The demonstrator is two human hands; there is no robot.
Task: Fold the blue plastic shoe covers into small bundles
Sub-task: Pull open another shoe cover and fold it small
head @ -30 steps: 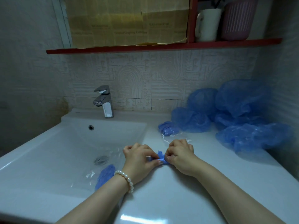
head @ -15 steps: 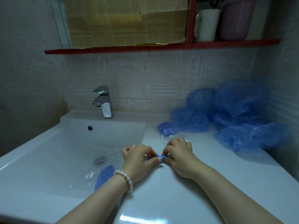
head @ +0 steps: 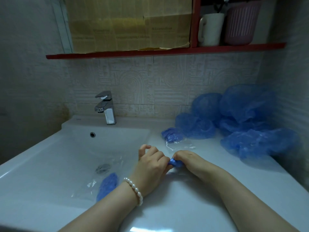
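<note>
both hands are meeting over the counter (head: 192, 203), the left hand (head: 151, 170) and right hand (head: 189, 159) pinching one small blue bundle (head: 174, 163) between their curled fingers

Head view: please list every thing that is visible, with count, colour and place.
small folded blue plastic bundle: one, blue, between both hands on the counter
loose blue plastic shoe covers: a pile, count unclear, blue, counter's far right
blue cover in clear wrap: one, beside the pile
blue cover in clear bag: one, in the basin
white ceramic sink: one, left
chrome tap: one, behind the basin
white mug: one, red shelf
pink ribbed basket: one, red shelf
pearl bracelet: one, white, left wrist
left hand: touches the bundle
right hand: pinches the bundle
</note>
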